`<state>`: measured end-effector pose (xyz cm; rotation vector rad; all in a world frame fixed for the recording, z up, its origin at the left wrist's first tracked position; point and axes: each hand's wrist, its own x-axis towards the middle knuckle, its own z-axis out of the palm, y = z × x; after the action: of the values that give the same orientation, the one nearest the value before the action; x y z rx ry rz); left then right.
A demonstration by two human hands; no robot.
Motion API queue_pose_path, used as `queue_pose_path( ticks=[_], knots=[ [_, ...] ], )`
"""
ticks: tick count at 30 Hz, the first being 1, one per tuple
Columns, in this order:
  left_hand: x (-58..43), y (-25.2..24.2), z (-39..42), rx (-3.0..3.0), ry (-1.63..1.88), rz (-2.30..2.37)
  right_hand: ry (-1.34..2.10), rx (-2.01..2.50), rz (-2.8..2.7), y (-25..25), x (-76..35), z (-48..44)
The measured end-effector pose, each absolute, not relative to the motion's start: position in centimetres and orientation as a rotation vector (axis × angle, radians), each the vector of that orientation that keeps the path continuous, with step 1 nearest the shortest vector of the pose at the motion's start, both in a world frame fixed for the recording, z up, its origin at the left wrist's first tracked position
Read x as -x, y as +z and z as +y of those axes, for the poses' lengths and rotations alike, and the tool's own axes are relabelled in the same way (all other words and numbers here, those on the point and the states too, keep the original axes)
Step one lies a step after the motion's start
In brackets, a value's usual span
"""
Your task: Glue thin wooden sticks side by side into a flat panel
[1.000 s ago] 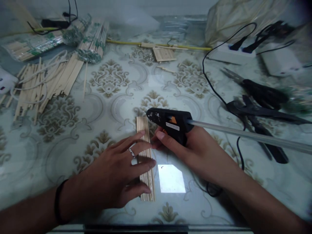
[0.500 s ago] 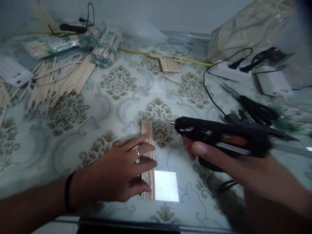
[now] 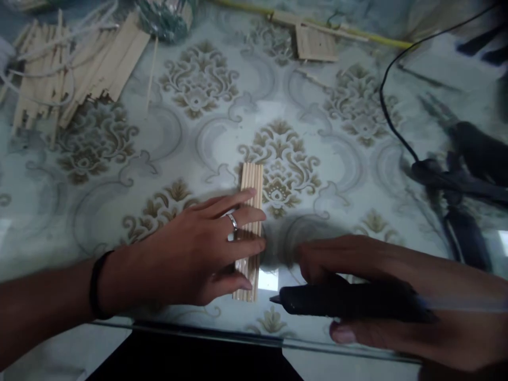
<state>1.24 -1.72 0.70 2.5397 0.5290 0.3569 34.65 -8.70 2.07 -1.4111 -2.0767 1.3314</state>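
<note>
My left hand (image 3: 198, 243), with a ring and a dark wristband, lies with its fingers spread across a narrow panel of wooden sticks (image 3: 251, 180). The fingertips rest on the sticks, which lie side by side on the table; part of the panel is hidden under the fingers. My right hand (image 3: 381, 264) is closed around a black hot glue gun (image 3: 349, 301). Its metal nozzle points left, a short way to the right of the panel's lower end. A clear glue stick (image 3: 464, 304) shows behind the gun.
Loose wooden sticks (image 3: 99, 63) and a white cable (image 3: 59, 69) lie at the back left. A small wooden panel (image 3: 315, 45) sits at the back near a yellow rod (image 3: 389, 42). Black-handled pliers (image 3: 476, 143) and a black cord (image 3: 384, 100) are at right. The glass table edge (image 3: 214, 333) runs in front.
The glue gun has moved down toward the panel's near end and turned in my right hand. My left hand stays on the sticks. The camera view has tilted down and closer.
</note>
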Motion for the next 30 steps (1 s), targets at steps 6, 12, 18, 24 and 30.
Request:
queue_pose_path(
  ticks=[6, 12, 18, 24, 30],
  knots=[
    [-1.4, 0.8, -1.6, -2.512, 0.375, 0.509, 1.504, 1.246, -2.227, 3.3, -33.7, -7.3],
    [-1.2, 0.3, -1.7, -2.522, 0.453, 0.497, 1.640, 1.031, -2.396, 3.9, -32.7, -5.6],
    [-1.1, -0.2, -1.8, -2.539, 0.487, 0.483, 1.572, 0.973, -2.394, 4.0, -31.8, -5.8],
    [-1.0, -0.2, -1.8, -2.540, 0.481, 0.490, 1.491, 0.886, -2.389, 3.9, -30.4, -5.5],
    [-1.1, -0.3, -1.8, -2.534, 0.488, 0.500, 1.471, 0.883, -2.391, 3.9, -29.9, -5.5]
  ],
)
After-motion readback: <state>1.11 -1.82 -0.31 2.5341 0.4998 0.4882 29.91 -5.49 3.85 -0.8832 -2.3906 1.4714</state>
